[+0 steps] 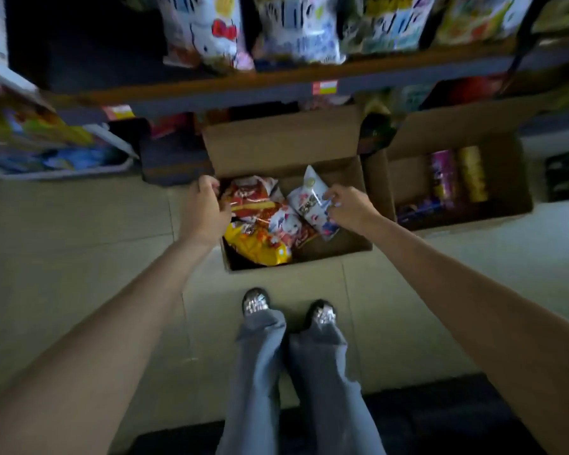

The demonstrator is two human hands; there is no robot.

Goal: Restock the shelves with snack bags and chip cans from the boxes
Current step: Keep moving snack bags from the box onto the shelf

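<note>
Grey trouser legs (296, 372) and two shiny shoes (255, 302) stand on the tiled floor (79, 257), just short of an open cardboard box (283, 149). Both forearms reach fwd into that box. Left hand (207, 208) sits at the box's left wall, fingers curled over the edge of a red snack bag (253, 195); its grip looks closed on the bag's corner, tho blur makes that uncertain. Right hand (347, 206) pinches a white snack bag (309, 205) by its right edge, thumb & fingers clamped on it, bag tilted up against the other packs. Yellow bag (260, 249) lies lower in the same box, near the front wall. Second box (457, 178) stands to the right w/ chip cans (457, 174) lying inside. Shelf (276, 83) above holds more bags (303, 27).
</note>
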